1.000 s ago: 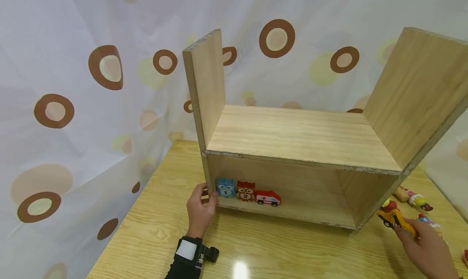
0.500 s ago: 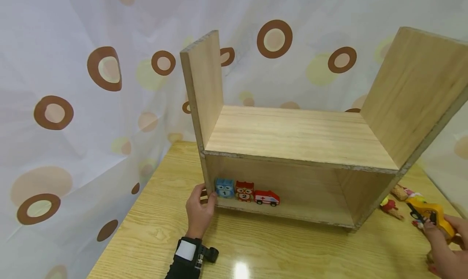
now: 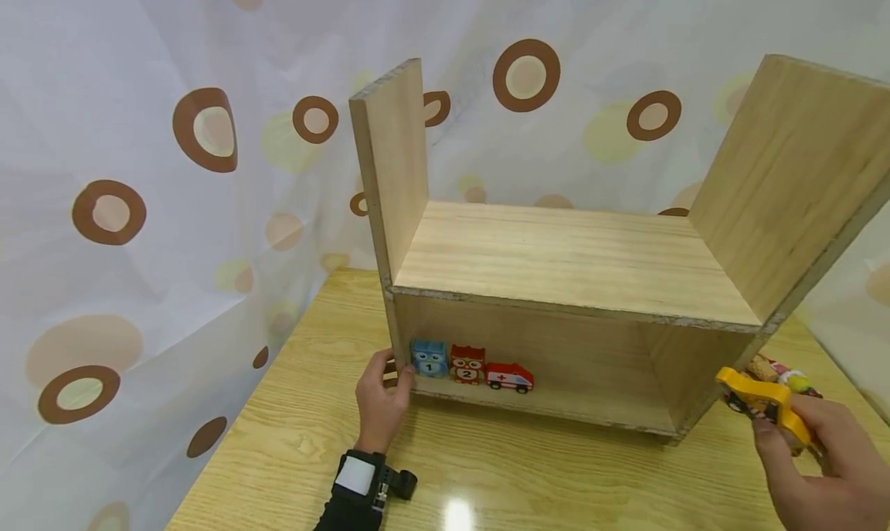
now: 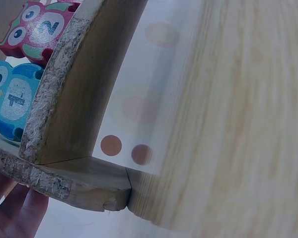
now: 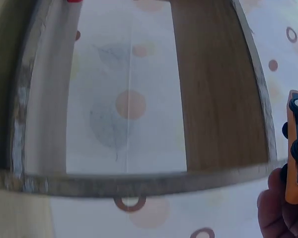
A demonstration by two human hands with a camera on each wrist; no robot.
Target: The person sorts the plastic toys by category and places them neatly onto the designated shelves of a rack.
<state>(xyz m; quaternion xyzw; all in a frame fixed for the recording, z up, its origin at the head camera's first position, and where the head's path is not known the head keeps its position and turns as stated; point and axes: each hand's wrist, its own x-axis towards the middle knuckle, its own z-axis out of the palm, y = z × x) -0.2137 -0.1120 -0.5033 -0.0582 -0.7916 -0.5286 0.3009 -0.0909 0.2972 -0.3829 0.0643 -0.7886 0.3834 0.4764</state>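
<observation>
A wooden shelf stands on the bench, its two side panels rising above a middle board, with one compartment beneath that board. The left hand grips the shelf low on its left panel, level with the compartment; the thumb lies at the front edge and the fingers curl against the outer side. A black band with a white patch circles the left wrist, in front of the shelf. The right hand pinches a yellow car between thumb and fingers. The car is held up off the bench, near the shelf's lower right corner; in the right wrist view its dark wheels face the camera and a gap separates it from the shelf's edge.

Within the shelf's lower compartment, three toys stand in a row from the left panel inward: a blue owl numbered 1, a red owl numbered 2, and a red-and-white ambulance, its front end toward the shelf's right panel. To the right of the shelf, small toys lie on the bench, partly hidden by the right hand and the car. A cloth printed with brown rings hangs behind the shelf and to its left.
</observation>
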